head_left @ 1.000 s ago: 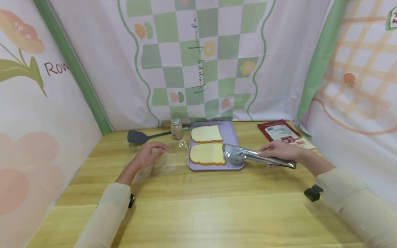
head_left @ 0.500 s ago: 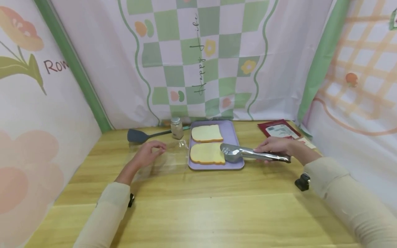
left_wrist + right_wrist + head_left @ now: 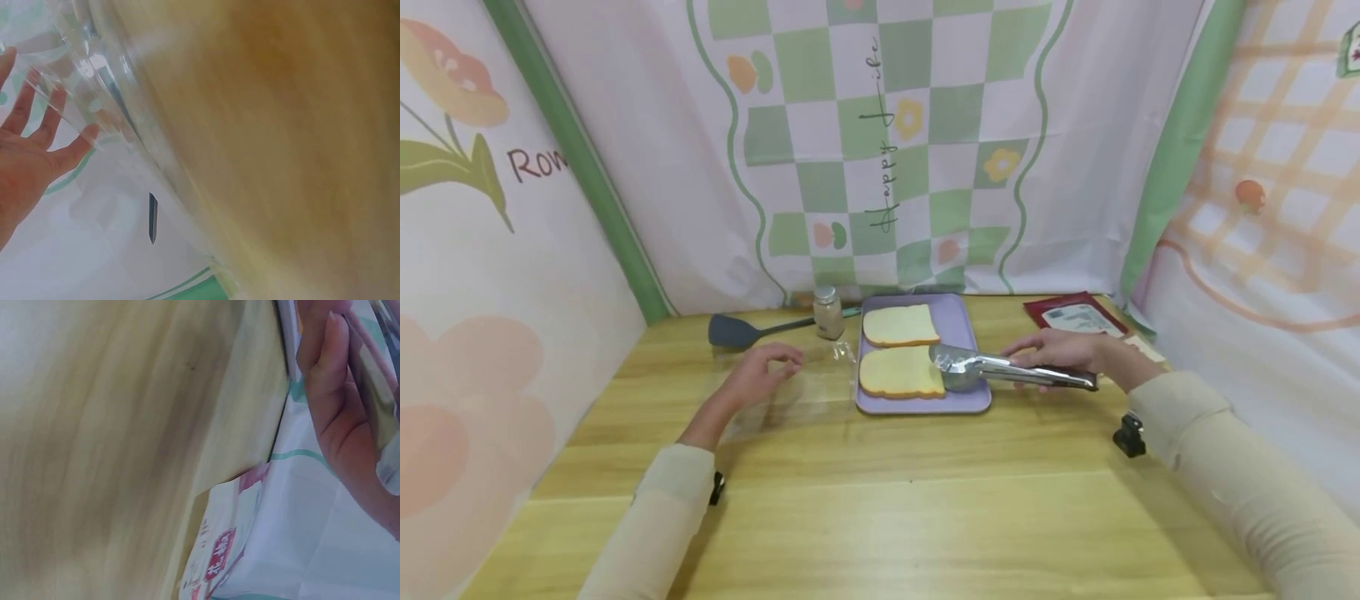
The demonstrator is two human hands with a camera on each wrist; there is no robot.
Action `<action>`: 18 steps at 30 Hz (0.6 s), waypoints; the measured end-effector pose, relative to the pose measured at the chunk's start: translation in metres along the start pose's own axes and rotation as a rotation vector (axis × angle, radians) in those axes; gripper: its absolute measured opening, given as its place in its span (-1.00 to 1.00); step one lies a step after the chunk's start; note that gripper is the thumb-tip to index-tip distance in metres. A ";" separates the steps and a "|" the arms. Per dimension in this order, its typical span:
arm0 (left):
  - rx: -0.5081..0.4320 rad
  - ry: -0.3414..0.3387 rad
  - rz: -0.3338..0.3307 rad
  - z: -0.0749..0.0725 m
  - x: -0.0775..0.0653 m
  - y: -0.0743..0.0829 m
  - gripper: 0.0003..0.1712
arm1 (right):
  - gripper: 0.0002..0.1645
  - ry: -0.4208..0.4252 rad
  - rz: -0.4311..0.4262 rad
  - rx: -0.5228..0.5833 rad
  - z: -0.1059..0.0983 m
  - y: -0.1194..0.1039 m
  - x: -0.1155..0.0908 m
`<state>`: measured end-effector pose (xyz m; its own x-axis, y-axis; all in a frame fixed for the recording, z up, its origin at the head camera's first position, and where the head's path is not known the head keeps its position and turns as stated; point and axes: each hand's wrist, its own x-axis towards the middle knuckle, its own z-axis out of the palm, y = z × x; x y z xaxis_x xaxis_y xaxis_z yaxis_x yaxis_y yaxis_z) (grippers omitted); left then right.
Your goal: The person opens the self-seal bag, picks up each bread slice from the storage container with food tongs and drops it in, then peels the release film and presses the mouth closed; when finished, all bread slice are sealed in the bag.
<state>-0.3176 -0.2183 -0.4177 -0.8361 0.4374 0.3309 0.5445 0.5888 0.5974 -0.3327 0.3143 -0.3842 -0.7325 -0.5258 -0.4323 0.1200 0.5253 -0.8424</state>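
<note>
My right hand (image 3: 1060,354) grips metal tongs (image 3: 1026,369), also seen in part in the right wrist view beside the curled fingers (image 3: 335,347). The scalloped tong head lies over the right end of the nearer bread slice (image 3: 901,372); whether it touches the bread I cannot tell. A second bread slice (image 3: 900,324) lies behind it, both on a purple tray (image 3: 953,312). My left hand (image 3: 758,379) is at the clear plastic (image 3: 808,400) left of the tray. Its fingers (image 3: 55,112) are spread and relaxed in the left wrist view, holding nothing.
A dark spatula (image 3: 735,332) lies at the back left, its handle passing behind a small glass jar (image 3: 828,315). Red and white packets (image 3: 1075,314) lie at the back right of the wooden table (image 3: 880,517), against the curtain.
My right hand has shifted left with the tongs, bringing their head further over the nearer slice. The left hand and the bread have not visibly moved.
</note>
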 end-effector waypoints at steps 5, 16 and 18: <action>0.006 -0.005 -0.011 -0.001 -0.001 -0.001 -0.81 | -0.39 -0.031 0.011 0.033 0.001 0.007 0.006; 0.003 -0.005 -0.023 0.000 -0.002 -0.001 -0.81 | -0.57 -0.181 -0.027 -0.086 0.011 -0.001 0.030; 0.001 -0.006 -0.019 0.000 -0.002 0.000 -0.81 | -0.57 -0.175 -0.041 -0.090 0.012 -0.002 0.030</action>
<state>-0.3160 -0.2190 -0.4182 -0.8458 0.4306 0.3151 0.5288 0.5977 0.6026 -0.3469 0.2895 -0.3989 -0.6071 -0.6521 -0.4540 0.0263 0.5546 -0.8317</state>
